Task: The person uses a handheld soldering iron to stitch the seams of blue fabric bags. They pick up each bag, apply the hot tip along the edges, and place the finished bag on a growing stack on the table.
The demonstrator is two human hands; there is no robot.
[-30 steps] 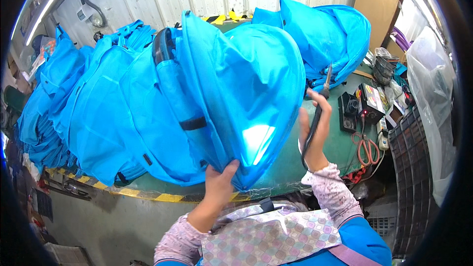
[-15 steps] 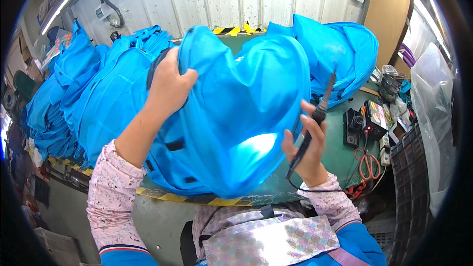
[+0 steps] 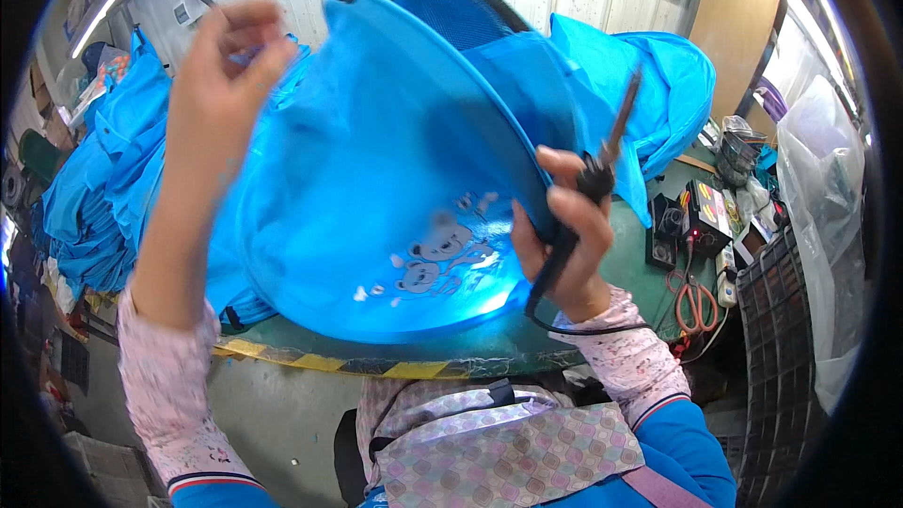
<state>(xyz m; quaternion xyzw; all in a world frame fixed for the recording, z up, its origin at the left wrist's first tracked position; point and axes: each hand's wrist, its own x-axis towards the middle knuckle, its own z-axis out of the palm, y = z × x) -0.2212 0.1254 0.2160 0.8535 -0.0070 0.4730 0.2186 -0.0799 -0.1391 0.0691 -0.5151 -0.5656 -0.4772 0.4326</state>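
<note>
A large blue pop-up fabric piece (image 3: 376, 179) stands tilted over the table, its rim edged with piping and a bear print low on its surface. Dark blue mesh (image 3: 451, 14) with a black border shows behind its upper edge. My right hand (image 3: 574, 235) is closed round a soldering iron (image 3: 613, 132), tip pointing up, while the thumb and fingers also pinch the fabric's right rim. Raised at the left, my left hand (image 3: 226, 75) is blurred by motion; its thumb stands apart from curled fingers, and it appears to hold nothing.
More blue fabric pieces (image 3: 103, 188) are heaped at the left, and another (image 3: 668, 85) lies at the back right. On the green table (image 3: 621, 273) are a black soldering station (image 3: 707, 216) and red-handled scissors (image 3: 694, 306). A dark plastic crate (image 3: 785, 329) stands at the right.
My left hand has let go of the fabric and moved up and left. The fabric has turned, bringing the bear print and mesh into view. My right hand now pinches its rim.
</note>
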